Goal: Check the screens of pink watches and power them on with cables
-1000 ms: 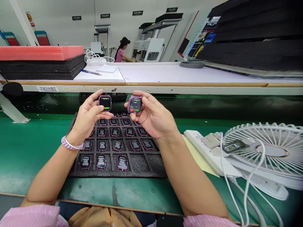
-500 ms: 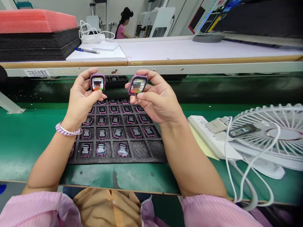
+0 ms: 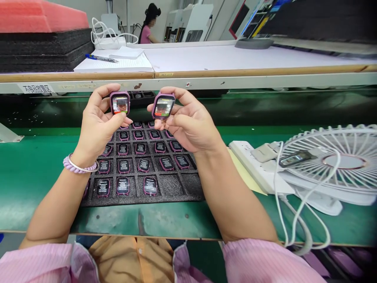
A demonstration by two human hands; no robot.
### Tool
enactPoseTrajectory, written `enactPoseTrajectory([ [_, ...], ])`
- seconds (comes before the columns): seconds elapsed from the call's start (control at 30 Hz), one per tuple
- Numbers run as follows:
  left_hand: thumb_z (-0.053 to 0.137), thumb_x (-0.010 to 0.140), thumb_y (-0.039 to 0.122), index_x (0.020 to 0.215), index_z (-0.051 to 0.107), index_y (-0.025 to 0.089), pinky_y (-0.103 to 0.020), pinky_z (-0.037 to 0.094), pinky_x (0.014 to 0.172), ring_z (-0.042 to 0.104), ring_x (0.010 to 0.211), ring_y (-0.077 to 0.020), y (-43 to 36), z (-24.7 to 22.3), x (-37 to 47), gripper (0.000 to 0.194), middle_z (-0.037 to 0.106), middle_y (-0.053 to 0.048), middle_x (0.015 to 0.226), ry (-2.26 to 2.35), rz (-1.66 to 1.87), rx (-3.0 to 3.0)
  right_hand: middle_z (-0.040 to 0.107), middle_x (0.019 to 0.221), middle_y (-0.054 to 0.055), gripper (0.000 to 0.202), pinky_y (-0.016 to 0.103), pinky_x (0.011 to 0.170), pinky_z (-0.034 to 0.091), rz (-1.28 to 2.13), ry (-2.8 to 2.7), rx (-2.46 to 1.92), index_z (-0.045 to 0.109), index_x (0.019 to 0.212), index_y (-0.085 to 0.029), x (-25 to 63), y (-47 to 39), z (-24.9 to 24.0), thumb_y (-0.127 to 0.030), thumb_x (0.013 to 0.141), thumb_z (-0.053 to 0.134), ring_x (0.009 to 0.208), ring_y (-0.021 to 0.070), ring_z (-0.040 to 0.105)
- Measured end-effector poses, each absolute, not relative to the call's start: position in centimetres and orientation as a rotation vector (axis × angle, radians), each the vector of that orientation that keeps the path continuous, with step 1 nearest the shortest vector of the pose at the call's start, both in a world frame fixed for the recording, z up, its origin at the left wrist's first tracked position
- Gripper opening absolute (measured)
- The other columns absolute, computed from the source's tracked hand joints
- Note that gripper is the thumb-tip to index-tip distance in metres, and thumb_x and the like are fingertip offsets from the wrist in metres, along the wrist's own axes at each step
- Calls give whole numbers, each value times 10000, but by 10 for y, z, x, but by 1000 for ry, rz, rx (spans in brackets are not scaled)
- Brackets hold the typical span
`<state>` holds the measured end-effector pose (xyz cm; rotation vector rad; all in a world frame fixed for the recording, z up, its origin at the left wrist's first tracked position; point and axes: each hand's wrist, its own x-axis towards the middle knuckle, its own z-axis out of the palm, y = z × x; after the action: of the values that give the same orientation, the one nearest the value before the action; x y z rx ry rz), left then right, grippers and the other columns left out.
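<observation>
Between the thumb and fingers of my left hand (image 3: 101,114) is a purple-framed smartwatch (image 3: 120,103), its lit screen facing me. A second purple smartwatch (image 3: 163,106), slightly tilted, is gripped by my right hand (image 3: 191,118) at the same height; its thumb is near the lower edge of the screen. Both watches are strapless, with a picture and red at the bottom of the screens. Below them lies a black foam tray (image 3: 118,199) holding rows of similar watches (image 3: 123,185) with white text on dark screens. My hands hide part of its far rows.
On the right are a white power strip (image 3: 259,173), a white fan (image 3: 350,157) and looping cables (image 3: 303,208). A shelf (image 3: 206,59) across the back bears stacked foam (image 3: 44,47), a notebook (image 3: 129,65) and a pen (image 3: 101,58). Beyond it a person (image 3: 149,27) sits by machines.
The camera view has shifted slightly. My right hand's watch has moved a little closer to the left one, and its thumb has slid off the screen's lower edge. Both watches remain held.
</observation>
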<state>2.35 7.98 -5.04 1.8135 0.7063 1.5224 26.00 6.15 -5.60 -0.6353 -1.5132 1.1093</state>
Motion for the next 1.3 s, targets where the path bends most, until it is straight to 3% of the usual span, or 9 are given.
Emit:
enactPoseTrajectory([
  [0.33, 754, 810, 227, 1283, 537, 248, -294, 690, 700, 735, 739, -147, 72, -48, 27, 521, 696, -57, 1162, 744, 1490, 1812, 693, 1178, 43, 520, 337, 776, 651, 1115, -1526, -620, 536, 1333, -274, 259, 65, -57, -447, 901, 768, 792, 165, 698],
  [0.63, 804, 850, 375, 1234, 573, 264, -244, 644, 622, 741, 756, -168, 79, -53, 24, 461, 691, -39, 1006, 731, 1504, 1826, 699, 1126, 18, 538, 345, 766, 643, 1121, -1508, -637, 549, 1301, -297, 258, 60, -54, -351, 825, 795, 782, 173, 698],
  [0.97, 798, 870, 461, 1288, 594, 275, -264, 651, 645, 753, 743, -163, 73, -50, 27, 500, 724, -65, 1139, 690, 1440, 1772, 699, 1098, 35, 610, 325, 692, 642, 1098, -1474, -695, 571, 1247, -290, 254, 59, -54, -601, 811, 863, 745, 169, 669],
  [1.3, 736, 882, 342, 1265, 613, 252, -264, 654, 613, 727, 647, -136, 72, -49, 30, 413, 741, -49, 1098, 731, 1436, 1743, 687, 1100, 23, 564, 340, 716, 638, 1095, -1491, -689, 563, 1263, -294, 254, 61, -56, -435, 799, 851, 727, 158, 651],
])
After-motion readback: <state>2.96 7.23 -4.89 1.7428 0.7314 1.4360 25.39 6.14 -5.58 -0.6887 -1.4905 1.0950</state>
